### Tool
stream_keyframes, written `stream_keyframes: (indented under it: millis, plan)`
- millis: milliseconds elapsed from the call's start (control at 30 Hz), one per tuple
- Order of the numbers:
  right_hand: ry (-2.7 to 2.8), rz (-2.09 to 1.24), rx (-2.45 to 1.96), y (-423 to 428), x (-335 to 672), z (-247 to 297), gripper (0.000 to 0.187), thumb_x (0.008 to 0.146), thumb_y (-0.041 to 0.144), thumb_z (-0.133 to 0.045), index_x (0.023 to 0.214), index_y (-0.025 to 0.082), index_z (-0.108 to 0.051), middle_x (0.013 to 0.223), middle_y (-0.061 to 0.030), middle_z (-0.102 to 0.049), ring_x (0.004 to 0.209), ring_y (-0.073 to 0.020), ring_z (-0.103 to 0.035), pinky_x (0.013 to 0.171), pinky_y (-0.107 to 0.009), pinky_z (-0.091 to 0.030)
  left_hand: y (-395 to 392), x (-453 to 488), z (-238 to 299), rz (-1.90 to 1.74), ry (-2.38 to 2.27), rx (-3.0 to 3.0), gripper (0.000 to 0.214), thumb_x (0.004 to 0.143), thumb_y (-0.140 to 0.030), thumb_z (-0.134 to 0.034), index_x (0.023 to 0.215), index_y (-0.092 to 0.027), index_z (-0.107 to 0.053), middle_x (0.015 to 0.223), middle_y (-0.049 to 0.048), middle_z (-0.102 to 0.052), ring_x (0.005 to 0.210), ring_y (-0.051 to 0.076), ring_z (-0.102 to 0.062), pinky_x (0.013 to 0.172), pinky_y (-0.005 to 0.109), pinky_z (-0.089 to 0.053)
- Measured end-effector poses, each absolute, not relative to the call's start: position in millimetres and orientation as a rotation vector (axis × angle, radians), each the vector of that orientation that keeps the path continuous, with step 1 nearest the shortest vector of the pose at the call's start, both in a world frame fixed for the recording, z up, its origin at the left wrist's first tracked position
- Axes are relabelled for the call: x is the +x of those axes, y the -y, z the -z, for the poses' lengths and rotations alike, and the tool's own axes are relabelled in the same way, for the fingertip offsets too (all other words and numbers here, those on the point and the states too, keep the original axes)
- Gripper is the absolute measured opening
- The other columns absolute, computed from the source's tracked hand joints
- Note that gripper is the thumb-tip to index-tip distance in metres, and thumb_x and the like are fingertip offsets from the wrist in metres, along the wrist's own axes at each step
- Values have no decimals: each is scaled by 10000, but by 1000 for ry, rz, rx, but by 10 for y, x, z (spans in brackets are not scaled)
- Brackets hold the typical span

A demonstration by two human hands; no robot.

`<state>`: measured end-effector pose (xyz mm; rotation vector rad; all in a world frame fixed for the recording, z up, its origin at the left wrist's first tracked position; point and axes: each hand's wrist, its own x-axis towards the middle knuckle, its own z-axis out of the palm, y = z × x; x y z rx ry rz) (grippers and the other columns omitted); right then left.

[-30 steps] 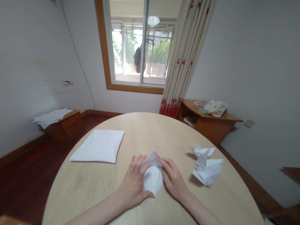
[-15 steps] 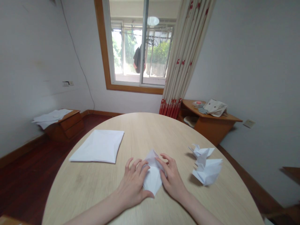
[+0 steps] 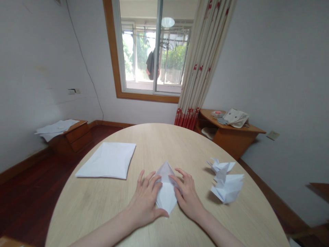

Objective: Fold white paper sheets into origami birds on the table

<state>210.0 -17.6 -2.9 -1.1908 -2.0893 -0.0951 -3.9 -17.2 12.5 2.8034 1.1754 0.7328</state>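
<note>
A white, partly folded paper piece [image 3: 166, 192] lies on the round wooden table [image 3: 167, 144], shaped like a kite with its tip pointing away from me. My left hand [image 3: 145, 200] rests flat on its left side, fingers spread and thumb at the near point. My right hand [image 3: 187, 197] presses its right side, fingertips on the upper flap. Both hands pin the paper to the table.
A stack of white sheets [image 3: 108, 160] lies at the left of the table. Two finished folded paper figures [image 3: 226, 181] sit at the right. A low cabinet [image 3: 69, 135] stands left on the floor, a corner shelf [image 3: 231, 128] right, under a curtain [image 3: 203, 65].
The upper flap of the paper has been lifted and flattened into a sharper point farther from me. Both hands' fingers have spread and slid slightly along the folds.
</note>
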Motion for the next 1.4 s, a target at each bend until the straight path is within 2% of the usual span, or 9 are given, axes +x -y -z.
stream_keyframes:
  millis: [267, 467, 667, 933, 1167, 1300, 1400]
  plan:
    - [2124, 100, -1165, 187, 2088, -4, 416, 874, 74, -403, 1258, 205, -496, 1345, -140, -440, 1242, -280, -395, 970, -530, -405, 168, -75, -133, -735, -1127, 2884, 742, 720, -762, -569, 1157, -163, -581, 1356, 149, -515, 1330, 374, -358, 1115, 665, -42]
    - [2102, 111, -1210, 200, 2079, -17, 414, 860, 94, -423, 1242, 221, -521, 1336, -128, -468, 1240, -283, -416, 966, -514, -413, 165, -98, -172, -708, -1090, 2950, 714, 781, -711, -553, 1257, -179, -540, 1352, 115, -533, 1326, 362, -364, 1127, 647, -22]
    - [2094, 99, -1208, 199, 2078, -9, 403, 850, 99, -429, 1218, 222, -538, 1321, -131, -478, 1225, -287, -434, 959, -518, -422, 188, -58, -179, -768, -1177, 2910, 675, 752, -730, -568, 1142, -181, -609, 1157, 109, -604, 1208, 357, -461, 1116, 647, -78]
    - [2107, 73, -1218, 199, 2077, -8, 390, 838, 91, -430, 1196, 208, -531, 1321, -133, -472, 1226, -284, -427, 962, -512, -423, 191, -45, -196, -782, -1224, 2882, 664, 725, -766, -558, 1077, -208, -634, 1059, 74, -630, 1090, 329, -514, 1119, 628, -61]
    - [2105, 67, -1238, 203, 2078, 2, 398, 823, 97, -445, 1194, 209, -535, 1338, -127, -462, 1237, -280, -421, 966, -499, -426, 192, -32, -135, -821, -1249, 2893, 682, 717, -776, -553, 1064, -196, -644, 1185, 121, -599, 1205, 367, -451, 1114, 644, -71]
    - [2106, 58, -1241, 201, 2081, 8, 392, 834, 110, -442, 1200, 220, -532, 1336, -128, -463, 1234, -290, -430, 959, -515, -425, 198, -29, -150, -792, -1251, 2884, 660, 716, -763, -570, 1032, -189, -651, 1176, 130, -604, 1222, 380, -445, 1111, 650, -91]
    - [2105, 51, -1236, 199, 2083, 8, 380, 842, 114, -438, 1198, 218, -524, 1332, -131, -460, 1232, -294, -427, 960, -522, -421, 208, -52, -180, -716, -1222, 2894, 626, 734, -702, -616, 1102, -196, -625, 1163, 120, -609, 1249, 383, -426, 1108, 659, -73]
